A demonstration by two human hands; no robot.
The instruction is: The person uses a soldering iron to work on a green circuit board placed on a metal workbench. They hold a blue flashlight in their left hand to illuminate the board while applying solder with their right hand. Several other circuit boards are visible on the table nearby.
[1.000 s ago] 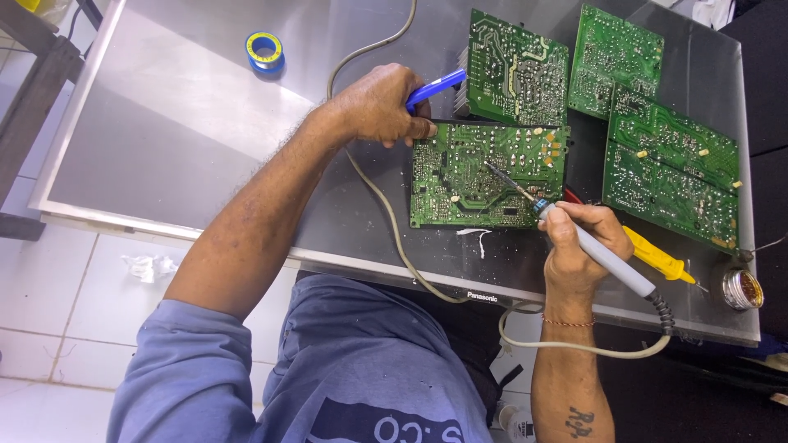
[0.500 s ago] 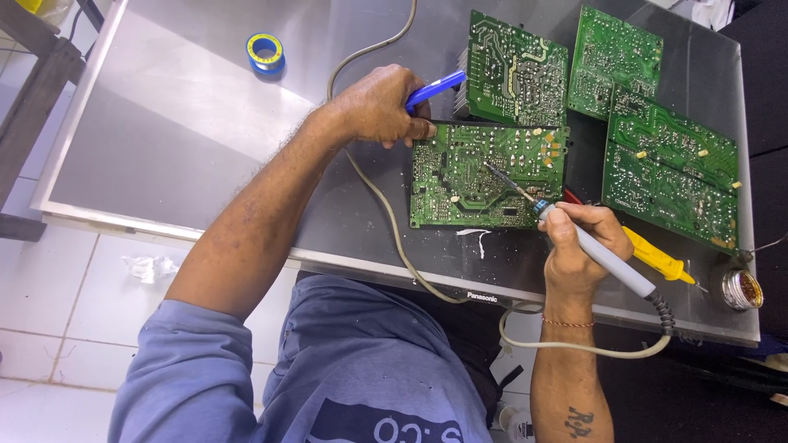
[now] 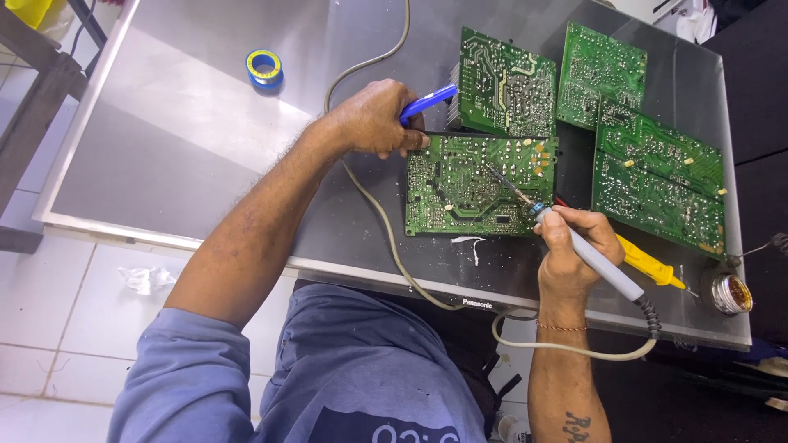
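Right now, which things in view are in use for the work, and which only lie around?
In use:
- left hand holding blue tool
- right hand holding soldering iron
- middle circuit board

Lying around:
- blue tape roll
- yellow screwdriver
- other boards
- small round tin

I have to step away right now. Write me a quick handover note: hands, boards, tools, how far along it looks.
Left hand: grips the blue tool, resting at the near circuit board, top left corner.
Right hand: holds the soldering iron, tip on that board's solder side.
Three other boards lie beside it, untouched.
Yellow tool and solder tin sit right of the hand; tape roll far left.
Joints done or left: cannot tell.
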